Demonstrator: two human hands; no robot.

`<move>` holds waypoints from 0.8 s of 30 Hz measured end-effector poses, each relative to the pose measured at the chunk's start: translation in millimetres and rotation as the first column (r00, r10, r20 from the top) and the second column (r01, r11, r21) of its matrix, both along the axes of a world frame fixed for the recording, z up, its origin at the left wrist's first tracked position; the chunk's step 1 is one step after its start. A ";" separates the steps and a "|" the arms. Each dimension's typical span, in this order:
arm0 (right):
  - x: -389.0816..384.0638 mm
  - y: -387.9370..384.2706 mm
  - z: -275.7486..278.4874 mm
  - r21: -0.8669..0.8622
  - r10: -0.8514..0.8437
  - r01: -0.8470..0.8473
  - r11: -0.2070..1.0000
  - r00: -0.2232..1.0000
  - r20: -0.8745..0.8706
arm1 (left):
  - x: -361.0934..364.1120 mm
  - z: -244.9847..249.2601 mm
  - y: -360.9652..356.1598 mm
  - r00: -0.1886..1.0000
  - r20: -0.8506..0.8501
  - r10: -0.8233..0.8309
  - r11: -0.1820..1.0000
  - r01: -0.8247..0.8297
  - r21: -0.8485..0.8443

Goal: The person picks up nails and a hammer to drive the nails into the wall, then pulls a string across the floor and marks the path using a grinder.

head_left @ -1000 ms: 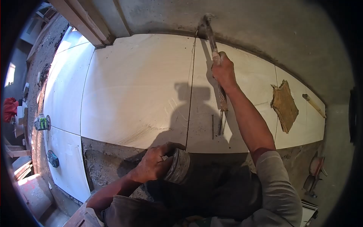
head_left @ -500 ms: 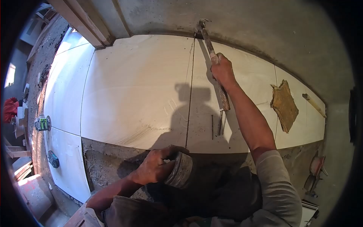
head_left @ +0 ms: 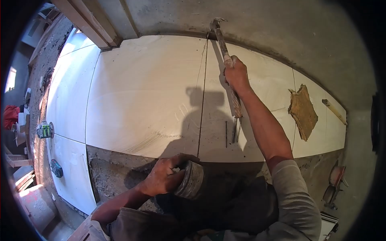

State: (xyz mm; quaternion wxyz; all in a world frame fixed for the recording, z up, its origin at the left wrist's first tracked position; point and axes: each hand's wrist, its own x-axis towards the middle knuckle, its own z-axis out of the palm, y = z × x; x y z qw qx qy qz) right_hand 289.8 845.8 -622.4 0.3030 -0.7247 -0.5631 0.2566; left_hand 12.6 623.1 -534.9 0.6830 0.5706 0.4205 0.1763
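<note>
My right hand (head_left: 236, 73) grips a claw hammer (head_left: 220, 40) by its handle. The hammer's head is at the far edge of the pale tiles (head_left: 140, 88), by the wall, above the seam between two tiles. Low in the middle, my left hand (head_left: 163, 176) is closed round a dusty cylindrical object (head_left: 191, 180) near the tiles' front edge. Below the hammer's handle, thin metal rods (head_left: 226, 134) lie on the tile. My shadow falls across the seam.
A torn brown piece (head_left: 303, 112) and a wooden stick (head_left: 334, 111) lie on the right tiles. Two green tools (head_left: 45, 130) (head_left: 56, 169) sit at the left. A red-handled tool (head_left: 335, 180) is at lower right. A door frame (head_left: 90, 24) stands at upper left.
The hammer's head has shifted very slightly upward. Both hands keep their hold, nearly unmoved.
</note>
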 end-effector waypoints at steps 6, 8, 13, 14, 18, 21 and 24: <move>-5.6 -3.4 6.4 0.045 -0.013 0.011 0.999 0.999 0.046 | 0.0 5.2 4.2 1.000 -0.001 0.000 1.000 0.000 -0.008; -3.5 2.8 1.8 0.017 0.002 -0.003 1.000 0.998 0.063 | -0.1 4.9 2.1 1.000 0.005 0.002 1.000 -0.002 -0.015; 1.6 0.3 4.1 -0.038 0.013 -0.010 0.999 0.997 0.076 | -1.5 2.0 -0.5 0.999 0.044 0.027 0.998 -0.025 -0.049; 1.4 -1.3 6.1 0.003 0.008 -0.008 1.000 0.999 0.052 | -1.9 1.3 -0.2 0.999 0.042 0.028 0.998 -0.026 -0.049; -3.3 -6.5 15.4 0.096 -0.029 0.032 0.995 0.999 -0.032 | 0.2 2.5 1.3 0.997 0.070 0.018 0.996 -0.012 -0.083; -2.5 -0.7 15.6 0.032 0.014 -0.018 0.999 0.994 0.112 | 1.4 3.7 2.8 0.998 0.064 0.011 0.994 -0.004 -0.113; -0.2 7.8 6.1 -0.043 0.019 -0.015 0.999 0.996 0.086 | -0.2 1.9 0.7 0.998 0.062 -0.009 0.999 0.012 -0.044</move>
